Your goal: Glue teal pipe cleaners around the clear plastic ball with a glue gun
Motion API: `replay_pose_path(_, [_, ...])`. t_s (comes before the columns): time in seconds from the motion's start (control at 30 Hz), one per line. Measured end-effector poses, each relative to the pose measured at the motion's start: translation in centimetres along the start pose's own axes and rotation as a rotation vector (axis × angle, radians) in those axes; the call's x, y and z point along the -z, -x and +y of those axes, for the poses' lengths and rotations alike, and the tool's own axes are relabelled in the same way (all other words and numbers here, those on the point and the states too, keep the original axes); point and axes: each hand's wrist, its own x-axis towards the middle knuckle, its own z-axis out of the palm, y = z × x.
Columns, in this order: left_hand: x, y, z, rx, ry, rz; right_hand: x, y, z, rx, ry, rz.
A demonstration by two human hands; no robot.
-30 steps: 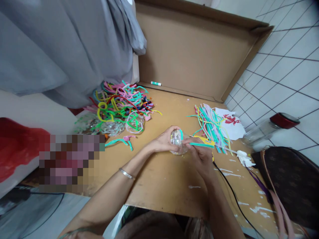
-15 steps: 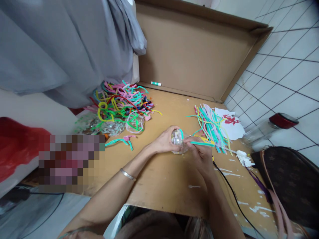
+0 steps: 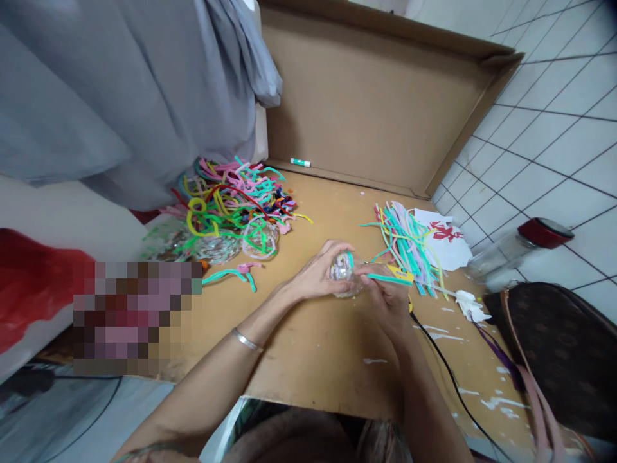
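My left hand is wrapped round a clear, rounded plastic piece that looks like part of a bottle, with a teal strip along its upper edge. A teal pipe cleaner is pinched between the fingertips of my right hand, close to the plastic's right side. Its free end points right. Just behind that hand lies a yellow tool with a black cord, probably a glue gun, partly hidden. A bundle of pastel pipe cleaners rests beyond it.
A tangled heap of coloured pipe cleaners and clear plastic pieces lies at left. A glue stick sits by the cardboard. At right are a paper, a glass bottle and a brown bag.
The view has shifted very slightly. Both hands keep nearly the same pose, with the plastic piece and teal pipe cleaner still held.
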Motion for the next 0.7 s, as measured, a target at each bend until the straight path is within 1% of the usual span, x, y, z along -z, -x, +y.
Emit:
replay_pose_path(0.3, [-0.02, 0.02, -0.13, -0.021, -0.026, -0.010, -0.02, 0.00, 0.09, 0.044, 0.004, -0.010])
replay_pose_path(0.7, [-0.01, 0.07, -0.21, -0.046, -0.030, -0.013, -0.03, -0.04, 0.05, 0.051, 0.008, 0.003])
